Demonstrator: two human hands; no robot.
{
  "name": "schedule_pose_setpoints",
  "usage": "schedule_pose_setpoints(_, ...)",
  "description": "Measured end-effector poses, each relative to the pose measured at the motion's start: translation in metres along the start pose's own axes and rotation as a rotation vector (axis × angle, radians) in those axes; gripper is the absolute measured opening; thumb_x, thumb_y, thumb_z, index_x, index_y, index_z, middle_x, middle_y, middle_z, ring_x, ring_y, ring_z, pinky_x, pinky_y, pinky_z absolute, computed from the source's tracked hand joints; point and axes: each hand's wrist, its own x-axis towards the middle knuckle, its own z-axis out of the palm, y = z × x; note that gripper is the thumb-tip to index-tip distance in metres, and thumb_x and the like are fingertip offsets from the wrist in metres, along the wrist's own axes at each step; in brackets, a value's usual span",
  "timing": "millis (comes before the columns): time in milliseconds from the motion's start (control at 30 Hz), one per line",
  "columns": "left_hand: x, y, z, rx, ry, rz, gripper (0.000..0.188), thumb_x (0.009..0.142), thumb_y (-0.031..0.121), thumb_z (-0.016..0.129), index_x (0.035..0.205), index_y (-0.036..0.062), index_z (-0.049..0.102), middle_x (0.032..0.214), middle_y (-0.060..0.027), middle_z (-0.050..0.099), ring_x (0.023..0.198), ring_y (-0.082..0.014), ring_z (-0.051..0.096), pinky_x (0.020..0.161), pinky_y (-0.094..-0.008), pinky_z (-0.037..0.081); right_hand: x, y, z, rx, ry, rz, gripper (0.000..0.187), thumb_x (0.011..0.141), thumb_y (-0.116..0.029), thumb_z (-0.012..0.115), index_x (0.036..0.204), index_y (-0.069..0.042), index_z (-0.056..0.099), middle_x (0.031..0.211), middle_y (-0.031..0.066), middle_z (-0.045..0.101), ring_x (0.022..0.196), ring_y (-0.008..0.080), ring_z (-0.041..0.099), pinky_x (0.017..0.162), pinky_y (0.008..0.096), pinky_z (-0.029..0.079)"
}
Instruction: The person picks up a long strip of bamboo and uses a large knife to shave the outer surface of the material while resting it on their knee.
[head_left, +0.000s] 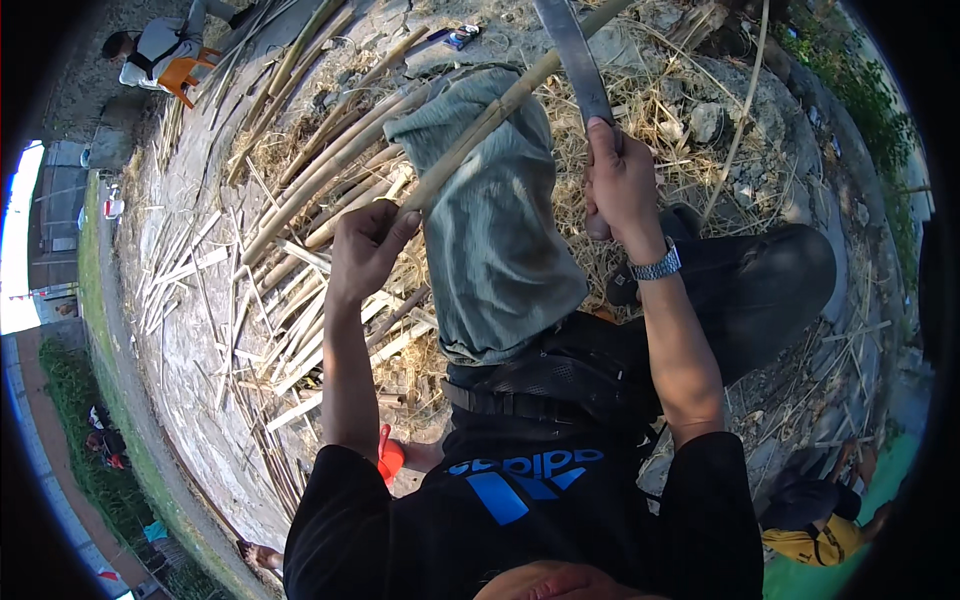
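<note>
My left hand (370,245) is closed around the near end of a long bamboo pole (490,122), thumb along its top. The pole slants up and right across a grey-green cloth (500,240) draped over my leg. In my right hand (622,185) is a machete (574,62), fingers wrapped round its handle, whose butt shows below the fist. The long, flat blade points up and away from me. It crosses the pole's far part in this view; whether they touch, I cannot tell.
Bamboo poles and split strips (290,300) lie heaped on the left. Dry shavings (660,115) and stones cover the ground ahead. A person sits on an orange chair (184,76) far left; another in yellow (815,543) is behind right. A red plastic object (390,460) is near my left elbow.
</note>
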Motion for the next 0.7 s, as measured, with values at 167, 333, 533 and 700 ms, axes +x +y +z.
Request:
schedule_pose_setpoints(167,-0.003,-0.005,-0.005,-0.056,0.016,-0.032,0.041,0.096,0.034,0.074,0.075,0.0001,0.064,0.057,0.0052,0.048,0.055,-0.0037,0.036,0.048,-0.0285,0.025,-0.01,0.006,-0.006,-0.023,-0.125,-0.032,0.049,0.103,-0.038,0.056,0.069,-0.003,0.055,0.051,0.0022,0.05,0.038,0.0125,0.045,0.041,0.0343,0.035)
schedule_pose_setpoints(333,-0.001,-0.005,0.011,-0.051,0.025,0.034,0.04,0.097,0.032,0.072,0.074,-0.0001,0.062,0.057,0.0055,0.046,0.055,-0.0038,0.035,0.049,-0.0284,0.024,-0.032,0.004,0.013,0.074,-0.207,0.106,0.049,0.103,-0.041,0.055,0.068,-0.007,0.05,0.053,-0.003,0.046,0.037,0.0088,0.042,0.037,0.0278,0.036)
schedule_pose_setpoints(533,0.006,-0.009,0.015,-0.02,0.009,0.055,0.042,0.098,0.033,0.07,0.074,-0.0008,0.061,0.057,0.0051,0.046,0.055,-0.0045,0.037,0.049,-0.029,0.026,-0.02,-0.013,-0.012,0.31,-0.115,0.23,0.047,0.101,-0.042,0.055,0.071,-0.007,0.051,0.054,-0.0027,0.042,0.038,0.0074,0.041,0.035,0.0256,0.034)
schedule_pose_setpoints(700,0.004,-0.002,0.021,-0.101,0.002,0.064,0.044,0.098,0.033,0.071,0.072,0.0002,0.058,0.057,0.0052,0.044,0.057,-0.0048,0.037,0.05,-0.0282,0.027,-0.063,-0.039,0.006,0.273,-0.692,0.53,0.048,0.1,-0.047,0.055,0.074,-0.007,0.052,0.054,-0.0024,0.041,0.038,0.0063,0.037,0.037,0.0257,0.034)
